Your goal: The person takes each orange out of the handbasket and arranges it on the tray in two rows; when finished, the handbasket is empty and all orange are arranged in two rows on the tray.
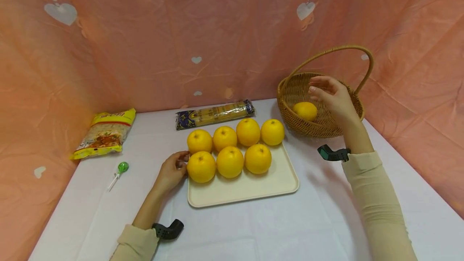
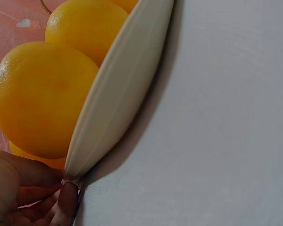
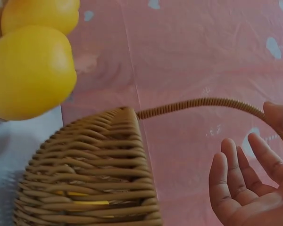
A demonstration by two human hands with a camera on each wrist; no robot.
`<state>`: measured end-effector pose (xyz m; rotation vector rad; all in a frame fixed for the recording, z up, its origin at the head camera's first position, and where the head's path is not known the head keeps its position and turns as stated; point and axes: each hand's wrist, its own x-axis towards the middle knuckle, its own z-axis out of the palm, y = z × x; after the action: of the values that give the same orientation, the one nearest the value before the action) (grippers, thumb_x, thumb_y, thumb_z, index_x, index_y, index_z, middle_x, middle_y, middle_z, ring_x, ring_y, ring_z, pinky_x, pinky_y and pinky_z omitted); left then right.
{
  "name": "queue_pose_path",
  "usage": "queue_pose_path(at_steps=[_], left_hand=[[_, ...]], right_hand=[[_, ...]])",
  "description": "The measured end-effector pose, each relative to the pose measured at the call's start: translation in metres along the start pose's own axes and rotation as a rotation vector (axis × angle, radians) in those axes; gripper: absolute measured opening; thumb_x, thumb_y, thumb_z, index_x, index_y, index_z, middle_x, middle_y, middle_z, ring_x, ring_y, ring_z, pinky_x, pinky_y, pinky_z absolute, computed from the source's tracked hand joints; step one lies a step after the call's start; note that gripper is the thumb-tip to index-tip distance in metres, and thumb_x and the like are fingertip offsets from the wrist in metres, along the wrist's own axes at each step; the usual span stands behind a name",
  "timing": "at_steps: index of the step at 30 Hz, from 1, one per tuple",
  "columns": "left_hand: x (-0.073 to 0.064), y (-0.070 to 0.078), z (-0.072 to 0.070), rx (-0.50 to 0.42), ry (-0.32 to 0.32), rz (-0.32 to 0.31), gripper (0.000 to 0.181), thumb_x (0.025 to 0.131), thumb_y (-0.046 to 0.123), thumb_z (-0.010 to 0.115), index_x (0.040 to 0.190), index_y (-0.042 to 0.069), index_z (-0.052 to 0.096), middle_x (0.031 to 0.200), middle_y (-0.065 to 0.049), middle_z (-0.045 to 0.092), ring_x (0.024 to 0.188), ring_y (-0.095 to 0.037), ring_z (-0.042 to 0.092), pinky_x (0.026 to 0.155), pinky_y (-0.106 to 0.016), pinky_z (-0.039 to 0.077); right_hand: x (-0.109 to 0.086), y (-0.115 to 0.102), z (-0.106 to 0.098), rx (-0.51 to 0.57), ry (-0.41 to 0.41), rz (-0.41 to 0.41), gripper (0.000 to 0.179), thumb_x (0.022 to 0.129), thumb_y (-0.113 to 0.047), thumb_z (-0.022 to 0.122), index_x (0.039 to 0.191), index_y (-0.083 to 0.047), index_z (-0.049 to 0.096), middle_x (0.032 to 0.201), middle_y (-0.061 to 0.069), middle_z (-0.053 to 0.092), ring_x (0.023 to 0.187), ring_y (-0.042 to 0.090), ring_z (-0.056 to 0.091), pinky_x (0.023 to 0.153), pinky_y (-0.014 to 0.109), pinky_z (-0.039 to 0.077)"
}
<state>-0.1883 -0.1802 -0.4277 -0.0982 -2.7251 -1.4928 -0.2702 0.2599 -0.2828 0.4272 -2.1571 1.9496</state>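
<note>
Several yellow oranges point(image 1: 230, 162) sit in two rows on a cream tray point(image 1: 243, 190). At the tray's left side, my left hand point(image 1: 171, 172) pinches the rim between thumb and fingers, close beside the front-left orange point(image 2: 42, 99); the left wrist view shows the grip at the tray's edge. My right hand point(image 1: 332, 98) hovers over the wicker basket point(image 1: 320, 129), fingers loosely bent and apart, holding nothing. Inside the basket lies one yellow fruit point(image 1: 305, 110). In the right wrist view, the palm and fingers point(image 3: 220, 176) show bare near the arched handle point(image 3: 203, 102).
Behind the tray lies a long pack of dry noodles point(image 1: 215, 114). To the left are a yellow-edged food bag point(image 1: 106, 132) and a green lollipop point(image 1: 123, 167). A pink curtain point(image 1: 232, 31) closes off the back and sides of the white table point(image 1: 275, 228).
</note>
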Motion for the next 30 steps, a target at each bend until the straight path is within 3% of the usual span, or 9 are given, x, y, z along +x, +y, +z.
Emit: queue_pose_path(at_steps=[10,20,25,30], left_hand=[[0.000,0.000,-0.001,0.004,-0.006,-0.003,0.047,0.081,-0.008,0.048,0.128,-0.008,0.048,0.112,-0.023,0.057,0.086,-0.025,0.052,0.066,-0.020,0.048],[0.000,-0.003,0.000,-0.013,-0.008,-0.011,0.048,0.081,-0.009,0.048,0.128,-0.007,0.048,0.112,-0.023,0.057,0.087,-0.025,0.052,0.065,-0.021,0.049],[0.000,-0.002,0.000,-0.022,-0.012,-0.022,0.048,0.081,-0.009,0.048,0.129,-0.007,0.048,0.113,-0.023,0.056,0.086,-0.024,0.052,0.064,-0.021,0.050],[0.001,-0.002,0.000,-0.028,-0.012,-0.024,0.048,0.081,-0.009,0.048,0.129,-0.007,0.047,0.113,-0.023,0.056,0.085,-0.025,0.052,0.064,-0.021,0.050]], right_hand=[[0.021,-0.003,-0.011,0.030,0.003,0.085,0.037,0.089,-0.017,0.062,0.120,-0.001,0.052,0.104,0.000,0.056,0.091,0.012,0.058,0.077,0.018,0.050],[0.039,-0.002,-0.028,0.175,0.053,0.208,0.043,0.087,-0.017,0.063,0.125,-0.001,0.047,0.111,0.003,0.052,0.093,0.012,0.057,0.078,0.021,0.051],[0.042,0.001,-0.036,0.278,0.088,0.245,0.039,0.085,-0.015,0.066,0.119,-0.002,0.051,0.097,0.001,0.062,0.086,0.012,0.061,0.073,0.021,0.053],[0.044,0.006,-0.042,0.354,0.120,0.284,0.021,0.083,-0.012,0.068,0.102,-0.009,0.060,0.088,0.003,0.066,0.079,0.013,0.064,0.069,0.023,0.054]])
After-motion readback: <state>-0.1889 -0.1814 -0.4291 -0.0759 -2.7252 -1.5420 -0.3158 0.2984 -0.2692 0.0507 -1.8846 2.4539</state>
